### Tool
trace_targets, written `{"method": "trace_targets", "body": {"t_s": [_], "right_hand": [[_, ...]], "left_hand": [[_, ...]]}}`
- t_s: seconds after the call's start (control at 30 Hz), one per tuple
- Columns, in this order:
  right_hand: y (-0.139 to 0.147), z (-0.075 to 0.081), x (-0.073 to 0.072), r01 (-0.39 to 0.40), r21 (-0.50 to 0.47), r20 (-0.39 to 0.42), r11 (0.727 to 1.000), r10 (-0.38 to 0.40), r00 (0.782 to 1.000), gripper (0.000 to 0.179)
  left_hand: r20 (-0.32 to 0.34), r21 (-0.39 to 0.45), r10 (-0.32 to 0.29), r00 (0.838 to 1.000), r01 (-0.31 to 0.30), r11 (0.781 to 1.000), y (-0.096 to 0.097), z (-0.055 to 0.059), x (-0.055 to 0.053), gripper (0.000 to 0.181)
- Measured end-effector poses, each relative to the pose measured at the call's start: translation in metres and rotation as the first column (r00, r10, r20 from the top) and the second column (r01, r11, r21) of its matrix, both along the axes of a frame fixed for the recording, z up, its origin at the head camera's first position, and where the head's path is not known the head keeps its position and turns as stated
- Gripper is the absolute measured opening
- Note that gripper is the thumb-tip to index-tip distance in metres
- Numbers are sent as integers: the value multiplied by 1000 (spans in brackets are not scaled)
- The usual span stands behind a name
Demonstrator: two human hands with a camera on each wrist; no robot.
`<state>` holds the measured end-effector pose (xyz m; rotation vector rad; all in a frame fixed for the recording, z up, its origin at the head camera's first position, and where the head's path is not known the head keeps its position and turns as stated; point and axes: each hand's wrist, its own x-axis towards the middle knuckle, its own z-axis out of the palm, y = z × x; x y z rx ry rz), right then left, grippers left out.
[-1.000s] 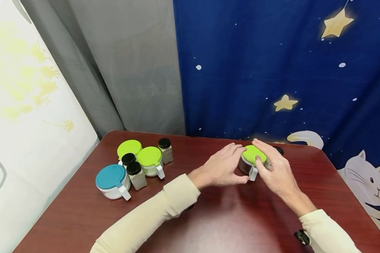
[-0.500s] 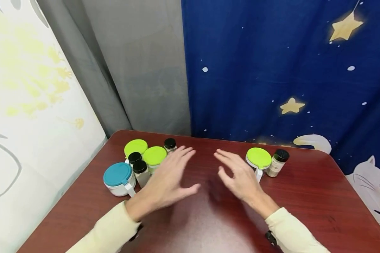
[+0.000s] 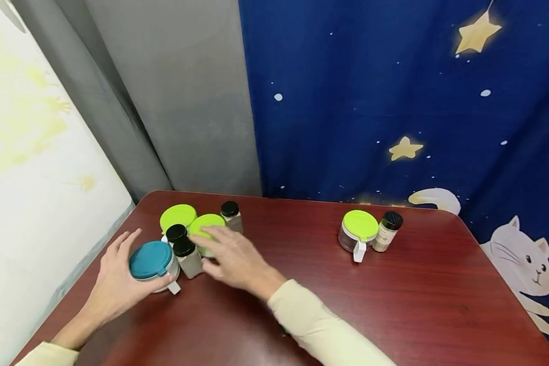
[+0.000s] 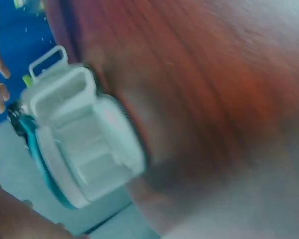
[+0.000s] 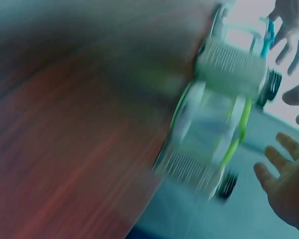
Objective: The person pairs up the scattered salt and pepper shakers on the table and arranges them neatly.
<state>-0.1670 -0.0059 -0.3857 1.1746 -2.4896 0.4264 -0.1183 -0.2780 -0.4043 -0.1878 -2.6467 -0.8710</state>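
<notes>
A reddish-brown, wood-grained table (image 3: 421, 295) is backed by a grey curtain (image 3: 187, 101) and a dark-blue curtain (image 3: 329, 112) printed with yellow stars (image 3: 405, 148) and a white cat (image 3: 521, 262); at left, a white, yellow-patterned surface (image 3: 32, 213) is seen.

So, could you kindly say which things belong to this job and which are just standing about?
Likely the job: teal jar by the left hand; left green jars and left bottles near the right hand.
Apparently just standing by: right green jar; right bottle.

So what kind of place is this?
Probably a curtained-off spot indoors, though I can't tell which room. There's a starry blue curtain, a plain gray curtain, and a reddish-brown table with lidded jars on it.
</notes>
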Motion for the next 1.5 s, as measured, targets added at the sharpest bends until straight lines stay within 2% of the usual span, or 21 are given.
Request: {"method": "trace_targets", "body": {"t_s": [0.07,0.17,0.27,0.4,0.5,0.67,0.8,0.9,1.03,1.13,1.23,1.37,1.5], "right_hand": [[-21,-5,3,8,70,-61,998,-4,998,54],[-38,-11,7,54,120,-133,991,-38,990,53],[-44,-15,7,79,90,-127,993,-67,990,50],[-44,-18,5,75,29,-94,997,-72,993,47],[-43,-21,3,52,11,-114,999,-51,992,43],[-45,-25,2,-2,4,-154,1000,2,988,40],[-45,-25,1,-56,-7,-120,998,55,991,50],[-41,-25,1,-109,-49,-56,993,106,993,52],[-31,-27,-1,-133,-137,46,982,140,989,46],[-22,-29,-4,-131,-201,126,971,158,979,44],[-16,-30,-5,-136,-280,194,950,194,962,45],[-12,-30,-2,-155,-368,232,917,252,939,44],[-12,-27,5,-184,-359,230,915,277,933,44]], "left_hand": [[79,-28,41,996,-39,999,-7,-7,7,125],[125,-15,56,991,-54,998,-8,-15,14,126],[115,6,63,991,-64,998,-6,-17,16,126],[91,13,38,995,-40,999,-5,-18,15,117],[108,13,44,993,-45,999,-6,-20,17,109],[102,32,59,993,-63,998,-8,-24,25,109],[105,50,45,993,-51,997,-8,-25,32,108],[108,41,38,993,-43,998,-8,-24,34,106],[84,37,-21,996,18,999,-3,-24,26,103],[79,51,-85,993,81,995,1,-23,18,102],[103,78,-141,985,134,988,2,-22,15,102],[143,112,-200,969,185,976,3,-20,19,101],[156,104,-210,965,195,975,3,-19,29,101]]}}
